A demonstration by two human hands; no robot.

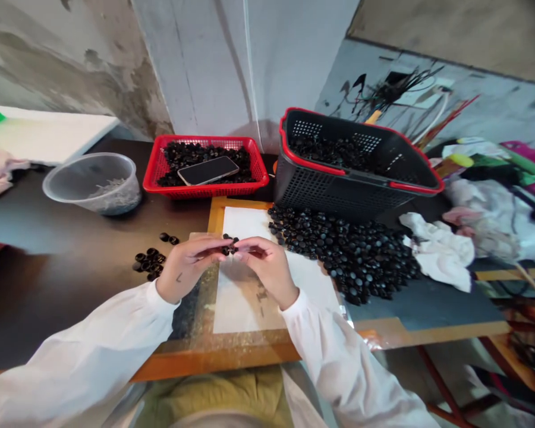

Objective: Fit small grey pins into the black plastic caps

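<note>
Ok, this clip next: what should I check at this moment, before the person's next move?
1. Grip: cannot tell. The left hand and right hand meet at the fingertips around small black pieces, which the fingers partly hide.
2. Main heap of black pieces within reach: ok. It lies just right of the hands, against the white paper sheet.
3. Smaller pile of black pieces kept apart from the heap: ok. It sits left of the left hand.
4. Phone out of the pieces: not ok. It lies on the black pieces in the red basket.
</note>
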